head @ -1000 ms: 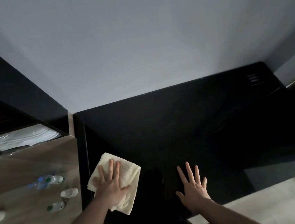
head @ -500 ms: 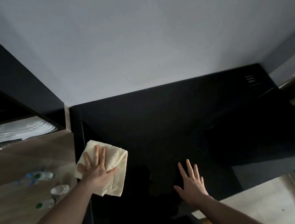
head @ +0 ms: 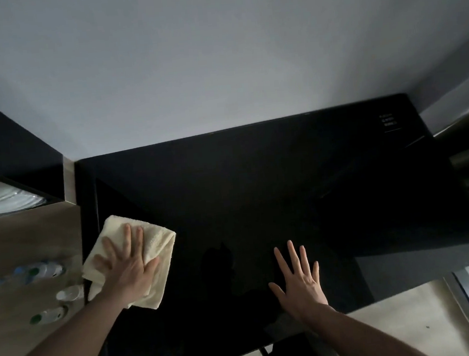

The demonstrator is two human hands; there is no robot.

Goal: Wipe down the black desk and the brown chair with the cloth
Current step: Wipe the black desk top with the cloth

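The black desk (head: pixel 256 181) fills the middle of the view, glossy and dark, against a pale wall. A folded cream cloth (head: pixel 156 242) lies at the desk's near left edge. My left hand (head: pixel 128 269) presses flat on the cloth with fingers spread. My right hand (head: pixel 298 277) rests flat and open on the bare desk near its front edge, holding nothing. No brown chair can be made out; only a dark shape shows below the desk's front edge.
A wooden counter (head: pixel 29 244) adjoins the desk on the left, carrying water bottles (head: pixel 40 270) and upturned glasses (head: pixel 69 293). White folded linen (head: pixel 5 199) sits in a shelf above it. Small printed markings (head: pixel 388 121) lie at the desk's far right corner. Beige floor (head: pixel 410 318) shows at lower right.
My left hand slid the cloth left and away over the desk's left edge, then a little back to the right. My right hand stayed flat in the same place.
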